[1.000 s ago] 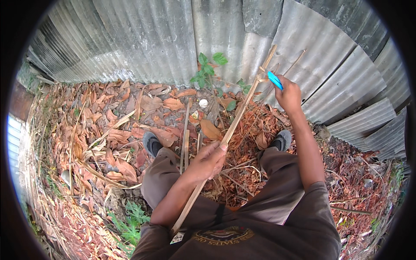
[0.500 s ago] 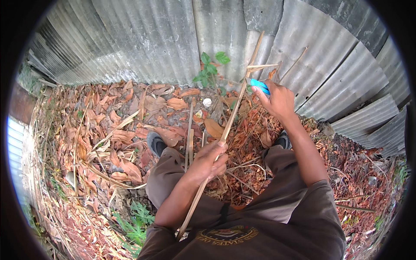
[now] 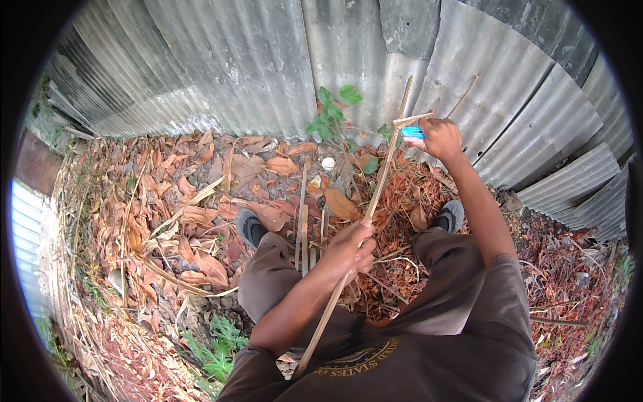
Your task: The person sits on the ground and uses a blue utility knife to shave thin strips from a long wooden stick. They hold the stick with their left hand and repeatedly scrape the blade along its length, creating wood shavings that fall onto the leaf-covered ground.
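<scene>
A long thin pale wooden stick (image 3: 383, 175) slants from the front of my shirt up toward the metal fence. My left hand (image 3: 349, 249) is wrapped round it near its middle. Close to its far end, my right hand (image 3: 442, 139) grips a blue utility knife (image 3: 413, 132), which lies against the stick's side; its blade is too small to make out. At that spot a split sliver (image 3: 412, 120) sticks out sideways from the stick, beside my right fingers.
A corrugated metal fence (image 3: 234, 74) stands ahead, with a leafy green plant (image 3: 328, 114) at its foot. Dry leaves (image 3: 201, 214) cover the ground. Several cut sticks (image 3: 304, 228) lie between my feet, near a small white round object (image 3: 328, 163). A thin stick (image 3: 463, 97) leans by the fence.
My right hand has drawn the knife slightly nearer and turned over, knuckles up. The stick's far end sits lower in view, and my left hand appears a little farther right, still holding it.
</scene>
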{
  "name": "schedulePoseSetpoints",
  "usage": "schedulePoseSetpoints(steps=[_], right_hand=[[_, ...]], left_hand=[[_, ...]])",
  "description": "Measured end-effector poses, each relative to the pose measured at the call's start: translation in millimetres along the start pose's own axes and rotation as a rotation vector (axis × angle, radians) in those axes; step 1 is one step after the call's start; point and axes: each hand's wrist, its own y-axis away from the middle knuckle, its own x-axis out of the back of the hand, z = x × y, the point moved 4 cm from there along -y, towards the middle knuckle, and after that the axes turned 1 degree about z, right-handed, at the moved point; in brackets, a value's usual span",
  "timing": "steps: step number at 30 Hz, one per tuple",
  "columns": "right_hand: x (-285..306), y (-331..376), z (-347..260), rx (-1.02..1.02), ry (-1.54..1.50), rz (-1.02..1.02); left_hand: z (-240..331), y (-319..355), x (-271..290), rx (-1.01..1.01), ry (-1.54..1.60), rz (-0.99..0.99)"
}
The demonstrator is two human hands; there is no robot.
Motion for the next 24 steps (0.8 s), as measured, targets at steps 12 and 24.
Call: schedulePoseSetpoints(steps=[12, 24], right_hand=[[28.3, 44.4, -26.6, -0.608, -1.39, -0.725], [10.1, 22.6, -39.4, -0.685, -1.391, -0.527]], left_hand=[[8.4, 12.4, 15.6, 0.013, 0.113, -0.066], [5.8, 8.8, 4.7, -0.036, -0.068, -0.016]])
